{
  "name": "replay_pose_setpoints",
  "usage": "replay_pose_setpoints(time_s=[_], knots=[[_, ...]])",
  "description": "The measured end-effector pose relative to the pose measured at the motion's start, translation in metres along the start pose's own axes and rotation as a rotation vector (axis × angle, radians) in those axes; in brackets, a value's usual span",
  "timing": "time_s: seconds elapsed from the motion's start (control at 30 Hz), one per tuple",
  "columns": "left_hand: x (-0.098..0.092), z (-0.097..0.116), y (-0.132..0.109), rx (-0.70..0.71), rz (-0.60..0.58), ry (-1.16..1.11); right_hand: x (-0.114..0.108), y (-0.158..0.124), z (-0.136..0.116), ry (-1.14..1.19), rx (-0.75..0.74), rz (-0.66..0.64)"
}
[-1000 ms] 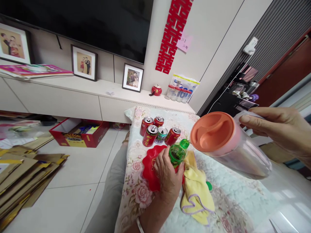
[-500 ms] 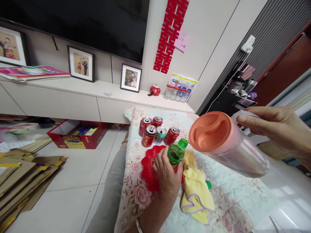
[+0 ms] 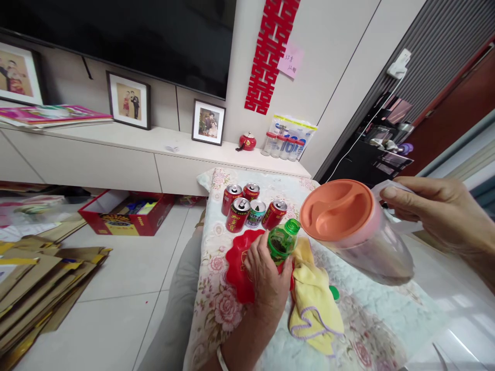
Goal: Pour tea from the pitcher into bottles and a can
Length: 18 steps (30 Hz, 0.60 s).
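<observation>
Orange-lidded clear jug [image 3: 348,232] hangs tilted in the right hand's [image 3: 436,211] grip, just right of the green bottle [image 3: 282,242]; the left hand [image 3: 266,273] clasps that bottle upright over the red dish [image 3: 236,263] on the worktop [image 3: 379,314]; pouring seems in hand, needing the jug's lip over the narrow mouth.

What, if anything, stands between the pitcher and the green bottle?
Nothing visible. The pitcher, tilted in the right hand, hangs just right of the bottle gripped by the left hand, with only air between them. Its orange lid is on.
</observation>
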<state>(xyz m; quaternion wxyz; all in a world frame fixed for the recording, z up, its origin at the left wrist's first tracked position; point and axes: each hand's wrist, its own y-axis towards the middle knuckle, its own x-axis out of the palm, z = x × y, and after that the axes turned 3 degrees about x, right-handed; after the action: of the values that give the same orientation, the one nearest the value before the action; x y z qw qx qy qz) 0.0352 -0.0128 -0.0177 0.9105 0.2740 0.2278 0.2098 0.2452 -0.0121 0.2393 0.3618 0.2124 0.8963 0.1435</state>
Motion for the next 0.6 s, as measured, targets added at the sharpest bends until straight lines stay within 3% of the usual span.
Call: replay_pose_setpoints(time_s=[0.07,0.17,0.6], knots=[[0.0,0.0,0.0,-0.004,0.0,-0.001,0.006,-0.004,0.002,0.053,0.09,-0.069],[-0.001,0.001,0.0,-0.012,-0.008,0.004,0.016,-0.01,0.007,0.232,0.153,-0.038],[0.006,-0.009,-0.001,0.024,0.033,-0.025,0.042,0.003,0.058,0.788,0.177,0.31]])
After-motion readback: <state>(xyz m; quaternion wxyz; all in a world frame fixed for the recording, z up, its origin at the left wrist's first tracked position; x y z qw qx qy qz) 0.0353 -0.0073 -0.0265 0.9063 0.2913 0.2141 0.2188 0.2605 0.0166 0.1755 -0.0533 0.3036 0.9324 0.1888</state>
